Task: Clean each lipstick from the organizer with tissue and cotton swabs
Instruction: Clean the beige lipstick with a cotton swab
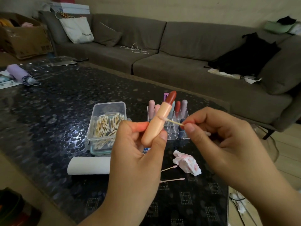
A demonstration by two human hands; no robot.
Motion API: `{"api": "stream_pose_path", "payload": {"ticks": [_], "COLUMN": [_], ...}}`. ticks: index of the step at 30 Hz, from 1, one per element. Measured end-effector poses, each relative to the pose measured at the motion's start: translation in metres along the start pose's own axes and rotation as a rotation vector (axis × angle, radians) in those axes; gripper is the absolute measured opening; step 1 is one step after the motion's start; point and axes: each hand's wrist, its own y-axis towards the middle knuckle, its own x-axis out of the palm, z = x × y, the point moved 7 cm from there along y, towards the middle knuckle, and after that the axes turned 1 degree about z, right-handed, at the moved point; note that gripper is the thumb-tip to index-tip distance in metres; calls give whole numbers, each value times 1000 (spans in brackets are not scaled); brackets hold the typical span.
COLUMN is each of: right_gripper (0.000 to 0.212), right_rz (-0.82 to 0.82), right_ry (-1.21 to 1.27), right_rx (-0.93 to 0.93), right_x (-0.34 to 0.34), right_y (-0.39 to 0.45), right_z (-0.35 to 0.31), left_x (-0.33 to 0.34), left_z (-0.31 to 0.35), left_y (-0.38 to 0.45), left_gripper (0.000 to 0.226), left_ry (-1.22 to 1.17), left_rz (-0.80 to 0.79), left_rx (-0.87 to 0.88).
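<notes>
The left hand point(138, 144) grips an open peach lipstick point(158, 121) by its base, held tilted above the table point(57, 103) in front of the organizer point(169, 128), its red bullet up. The right hand point(219, 136) pinches a swab point(172, 121) between thumb and forefinger, its cotton tip touching the lipstick's seam. The clear organizer stands mid-table with several lipsticks upright in its back cells. Just left of it sits an open box point(105, 128) of swabs, a tissue roll point(89, 165) in front. A stained tissue point(187, 163) and two used swabs point(169, 174) lie nearer the table's front edge.
</notes>
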Motion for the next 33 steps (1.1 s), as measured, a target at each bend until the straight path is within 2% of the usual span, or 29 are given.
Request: {"api": "stream_pose_path", "payload": {"ticks": [4, 8, 12, 16, 18, 22, 27, 33], "right_gripper": [15, 14, 16, 14, 15, 20, 19, 24], "right_rz": [68, -8, 56, -13, 6, -11, -56, -126], "right_ry": [-4, 35, 46, 65, 65, 102, 173, 192], "right_rx": [29, 14, 39, 22, 42, 84, 127, 119], "right_x": [-7, 0, -7, -1, -3, -5, -5, 0], "right_y": [2, 1, 3, 2, 3, 4, 4, 4], "right_z": [3, 4, 8, 7, 10, 16, 23, 22], "left_x": [1, 2, 7, 12, 17, 27, 38, 45], "left_z": [1, 0, 2, -7, -12, -17, -22, -20], "left_y": [-1, -1, -2, -2, -2, -5, -12, -14], "left_gripper": [24, 28, 32, 25, 19, 33, 36, 24], "left_ry": [-10, -70, -119, -180, -254, -501, -766, -953], "left_rz": [-3, -5, -51, -121, -176, -223, -334, -581], "left_rx": [-4, -23, -47, -137, -212, -400, -625, -640]}}
